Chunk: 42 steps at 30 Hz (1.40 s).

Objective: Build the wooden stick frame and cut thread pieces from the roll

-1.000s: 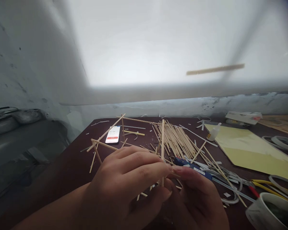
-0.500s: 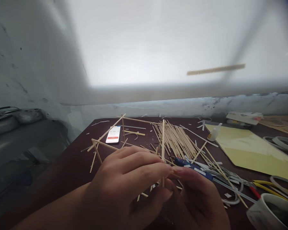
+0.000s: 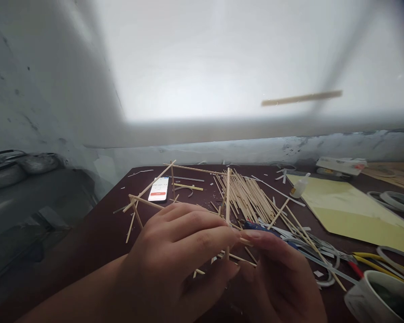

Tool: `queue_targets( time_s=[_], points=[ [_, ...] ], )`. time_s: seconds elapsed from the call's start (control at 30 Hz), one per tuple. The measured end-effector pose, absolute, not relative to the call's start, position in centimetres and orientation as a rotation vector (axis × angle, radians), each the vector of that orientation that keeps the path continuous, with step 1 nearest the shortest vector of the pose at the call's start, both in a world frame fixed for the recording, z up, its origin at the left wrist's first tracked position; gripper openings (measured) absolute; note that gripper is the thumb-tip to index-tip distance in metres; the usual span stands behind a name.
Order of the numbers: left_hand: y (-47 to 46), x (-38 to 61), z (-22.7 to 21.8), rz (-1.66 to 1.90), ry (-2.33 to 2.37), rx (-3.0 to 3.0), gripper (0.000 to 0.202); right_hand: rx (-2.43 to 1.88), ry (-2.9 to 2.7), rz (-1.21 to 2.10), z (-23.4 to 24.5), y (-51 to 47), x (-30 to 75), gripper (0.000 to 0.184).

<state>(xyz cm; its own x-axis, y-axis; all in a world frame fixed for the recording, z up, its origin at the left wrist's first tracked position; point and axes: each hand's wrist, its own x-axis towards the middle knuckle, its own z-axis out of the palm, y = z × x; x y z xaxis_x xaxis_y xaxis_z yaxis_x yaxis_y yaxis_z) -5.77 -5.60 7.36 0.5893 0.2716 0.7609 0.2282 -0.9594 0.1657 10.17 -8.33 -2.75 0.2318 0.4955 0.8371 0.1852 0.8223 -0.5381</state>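
Observation:
My left hand (image 3: 178, 255) and my right hand (image 3: 279, 278) meet low in the middle of the view, fingertips pinched together on thin wooden sticks. An upright stick (image 3: 228, 197) rises from the pinch, and a short stick (image 3: 244, 259) lies nearly level between the fingers. Both belong to a stick frame (image 3: 148, 193) that stands on the dark table (image 3: 104, 233). Behind the hands lies a pile of loose sticks (image 3: 249, 193). A blue tool (image 3: 256, 225) shows just past my right fingertips, partly hidden.
A phone (image 3: 159, 188) with a lit screen lies at the back left. A yellow sheet (image 3: 350, 206) and a small glue bottle (image 3: 300, 185) sit to the right. Tape rolls (image 3: 395, 199), yellow-handled pliers (image 3: 373, 262) and a white cup (image 3: 380, 298) crowd the right edge. Paper scraps litter the table.
My right hand has shifted slightly up and its fingertips have come further over the blue tool; a short, nearly level stick now shows between the fingers. The left hand has barely moved.

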Motion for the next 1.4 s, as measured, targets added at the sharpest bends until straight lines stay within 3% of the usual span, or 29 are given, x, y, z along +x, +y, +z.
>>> queue_targets(
  time_s=[0.17, 0.63, 0.83, 0.93, 1.07, 1.27, 1.4],
  points=[
    [-5.6, -5.8, 7.4, 1.350, 0.431, 2.760, 0.024, -0.570, -1.344, 0.209, -2.1, -8.0, 10.3, 0.059],
    [-6.0, -5.7, 6.9, 1.507, 0.332, 2.699, 0.024, -0.585, -1.385, 0.003, 0.8, -8.9, 11.6, 0.061],
    [-6.9, -6.2, 8.2, 1.297, 0.460, 2.876, 0.029, -0.635, -1.486, -0.035, 0.7, -10.0, 11.5, 0.059],
    [-6.6, -6.0, 7.6, 1.420, 0.375, 2.860, 0.023, -0.621, -1.442, -0.096, 0.3, -10.2, 11.3, 0.052],
    [-5.9, -5.6, 6.0, 1.580, 0.260, 2.789, 0.020, -0.595, -1.497, -0.115, -0.2, -10.2, 11.2, 0.061],
    [-6.1, -5.8, 6.1, 1.606, 0.292, 2.800, 0.018, -0.681, -1.522, -0.166, 0.1, -10.6, 11.8, 0.045],
    [-6.8, -6.4, 7.8, 1.442, 0.447, 2.935, 0.018, -0.743, -1.426, -0.072, 0.8, -10.6, 12.0, 0.036]
  ],
)
